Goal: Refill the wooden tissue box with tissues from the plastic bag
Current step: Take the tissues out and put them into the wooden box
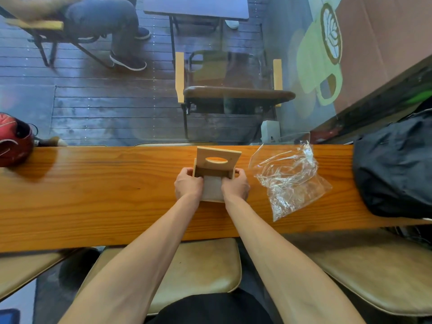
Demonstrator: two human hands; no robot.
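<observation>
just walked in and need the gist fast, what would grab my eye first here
At the middle of the long wooden counter, the left hand and right hand grip a wooden tissue box, its slotted lid raised and white tissues showing between them. Just right lies a crumpled clear plastic bag, seemingly empty, with a black backpack beyond.

Orange wooden counter (117, 190) under the hands. Black bag (395, 174) on it, far right of the right hand. Red helmet (14, 139) far left of the left hand. Beyond the hands, an empty chair (233, 94) and a seated person (102, 22). Tan stools (205, 265) below the forearms.
</observation>
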